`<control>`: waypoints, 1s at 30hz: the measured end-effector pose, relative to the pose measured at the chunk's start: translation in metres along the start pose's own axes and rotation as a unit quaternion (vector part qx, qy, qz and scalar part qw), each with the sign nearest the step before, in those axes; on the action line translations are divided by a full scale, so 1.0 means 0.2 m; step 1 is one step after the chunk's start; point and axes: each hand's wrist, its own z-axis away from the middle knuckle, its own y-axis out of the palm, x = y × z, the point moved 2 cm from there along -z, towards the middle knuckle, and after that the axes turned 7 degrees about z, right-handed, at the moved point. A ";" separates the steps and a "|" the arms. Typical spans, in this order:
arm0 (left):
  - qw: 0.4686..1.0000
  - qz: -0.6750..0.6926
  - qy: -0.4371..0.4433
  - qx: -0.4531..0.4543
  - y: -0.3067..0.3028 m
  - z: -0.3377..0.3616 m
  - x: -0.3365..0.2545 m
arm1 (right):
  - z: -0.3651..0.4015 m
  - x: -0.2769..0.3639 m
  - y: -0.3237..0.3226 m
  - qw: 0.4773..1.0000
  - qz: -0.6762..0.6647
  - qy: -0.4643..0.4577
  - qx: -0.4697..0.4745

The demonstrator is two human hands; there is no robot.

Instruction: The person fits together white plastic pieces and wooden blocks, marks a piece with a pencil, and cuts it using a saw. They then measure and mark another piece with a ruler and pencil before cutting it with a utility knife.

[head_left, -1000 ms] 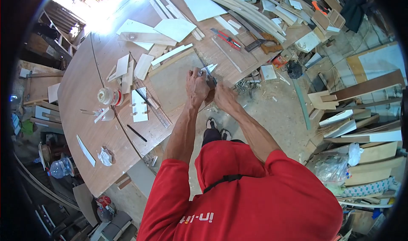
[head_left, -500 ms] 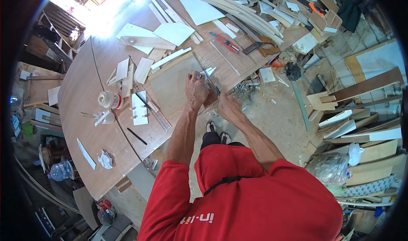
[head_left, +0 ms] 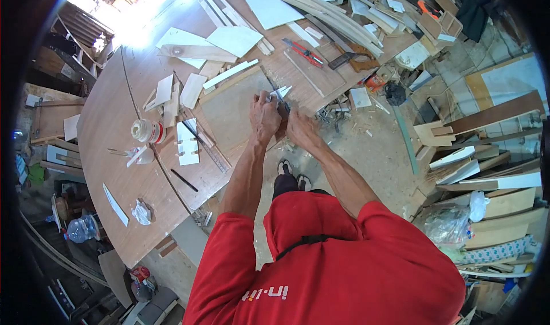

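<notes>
1. White and slim, pinned at the near edge of the table (head_left: 109, 130), on the corner of a grey panel (head_left: 229, 113): the wood sliver (head_left: 281, 91).
2. Pressed down by the left hand (head_left: 264, 116), grip curled shut over its near end.
3. Met there by the right hand (head_left: 300, 129), grip folded around a thin dark tool (head_left: 285, 104); kind of tool too small to tell.
4. Judged as mid-work: sliver not parted, no finished piece set beside the hands.
5. Ran lengthwise away from the body, free tip pointed toward the table's far edge, slightly right.
</notes>
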 end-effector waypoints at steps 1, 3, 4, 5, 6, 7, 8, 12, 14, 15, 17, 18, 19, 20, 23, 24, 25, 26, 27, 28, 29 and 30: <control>1.000 0.002 0.002 -0.003 0.00 0.00 -0.01 | 0.03 -0.01 -0.02 1.000 0.003 0.000 -0.004; 1.000 0.021 -0.018 0.011 0.00 0.00 0.00 | 0.12 -0.04 -0.04 0.998 -0.005 0.044 0.052; 0.999 0.021 -0.024 0.010 0.00 0.01 0.00 | 0.13 -0.04 -0.06 0.998 -0.003 0.041 0.057; 1.000 0.020 -0.015 0.004 0.00 0.01 0.00 | 0.13 -0.03 -0.07 0.997 -0.001 0.035 0.069; 1.000 0.016 -0.003 -0.002 0.00 0.01 0.00 | 0.12 -0.03 -0.07 0.997 0.000 0.029 0.077; 1.000 0.016 -0.003 0.002 0.01 0.02 0.01 | 0.09 -0.02 -0.06 0.996 -0.002 0.032 0.080; 1.000 0.014 0.003 -0.005 0.02 0.02 0.02 | 0.03 0.00 -0.04 0.997 -0.005 0.024 0.072; 0.999 0.042 0.006 -0.018 0.00 0.00 0.00 | 0.09 -0.03 0.00 1.000 -0.021 0.022 -0.001; 0.999 0.043 0.003 -0.023 0.00 0.00 0.00 | 0.16 -0.05 -0.04 0.999 -0.005 0.030 0.025; 0.999 0.045 0.000 -0.024 0.00 0.01 -0.01 | 0.19 -0.06 -0.04 0.998 0.009 0.040 0.054; 0.999 0.034 0.011 -0.017 0.00 0.02 0.00 | 0.09 -0.06 0.05 0.999 -0.011 0.025 0.038; 0.999 0.025 0.022 -0.019 0.00 0.00 0.00 | 0.05 -0.05 0.05 1.000 -0.023 0.004 0.017; 0.999 0.024 0.028 -0.018 0.00 -0.01 0.00 | 0.05 -0.06 0.05 1.000 -0.026 0.008 0.012; 1.000 0.015 0.025 -0.007 -0.01 0.00 0.01 | 0.09 -0.05 0.06 1.000 -0.028 0.003 -0.010; 1.000 0.010 0.018 -0.007 0.00 -0.01 0.00 | 0.20 -0.07 0.02 1.000 -0.013 0.019 0.003; 1.000 0.014 0.006 -0.009 0.00 0.00 0.00 | 0.23 -0.09 0.02 0.998 0.000 0.040 0.046; 1.000 0.013 0.003 -0.007 0.01 0.01 0.01 | 0.22 -0.09 0.04 0.998 -0.001 0.040 0.050; 1.000 0.009 0.013 -0.010 0.01 0.00 0.01 | 0.17 -0.08 0.05 0.999 -0.009 0.026 0.024; 1.000 0.006 0.022 -0.011 0.01 0.00 0.01 | 0.13 -0.07 0.05 1.000 -0.017 0.014 0.000; 1.000 0.006 0.021 -0.012 0.01 0.00 0.02 | 0.10 -0.06 0.04 1.000 -0.017 0.013 0.000; 1.000 0.006 0.030 -0.003 0.01 -0.01 0.03 | 0.07 -0.04 0.04 0.999 -0.023 0.017 0.025; 0.999 0.008 0.038 0.007 0.01 -0.01 0.03 | 0.06 -0.03 0.04 0.998 -0.028 0.021 0.052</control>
